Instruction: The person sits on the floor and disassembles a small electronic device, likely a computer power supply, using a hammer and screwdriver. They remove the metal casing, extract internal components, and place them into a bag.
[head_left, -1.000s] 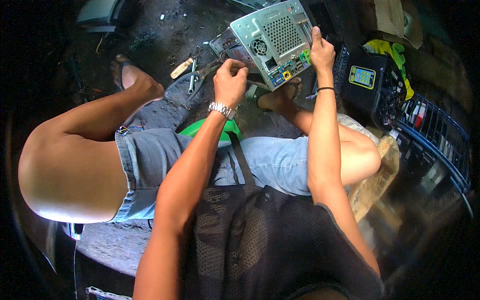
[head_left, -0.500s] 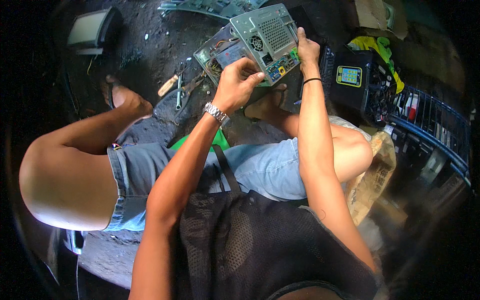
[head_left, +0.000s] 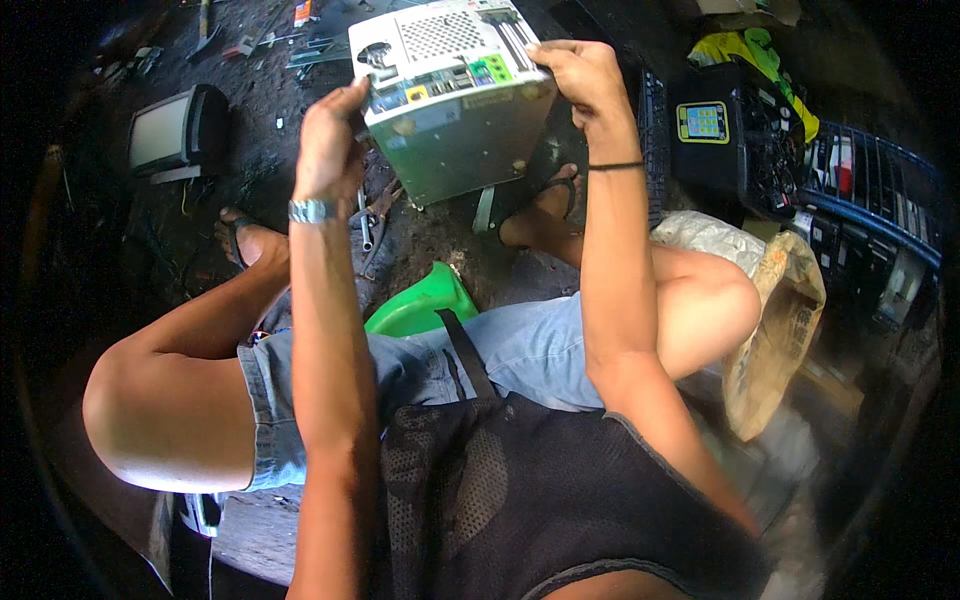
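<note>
A desktop computer case (head_left: 460,145) is tilted in front of me, its rear panel with vent holes and port sockets turned upward and a plain metal side facing me. My left hand (head_left: 333,140) grips its left edge, thumb on the panel's rim and the other fingers out of sight. At the opposite upper corner my right hand (head_left: 588,85) is closed on the case, thumb against the panel. A wrench (head_left: 366,228) lies on the ground beside my left forearm, with other tools mostly covered by that arm.
A small screen unit (head_left: 165,135) stands at the far left. To the right are a black bin (head_left: 705,165) with cables, a yellow-green bag (head_left: 765,75) and a blue crate (head_left: 880,235). A paper sack (head_left: 775,340) is beside my right knee; green plastic (head_left: 425,303) shows between my legs.
My left hand has shifted left and up and now grips the case's side. The case has moved up and left and tipped, hiding its open interior and showing the metal side.
</note>
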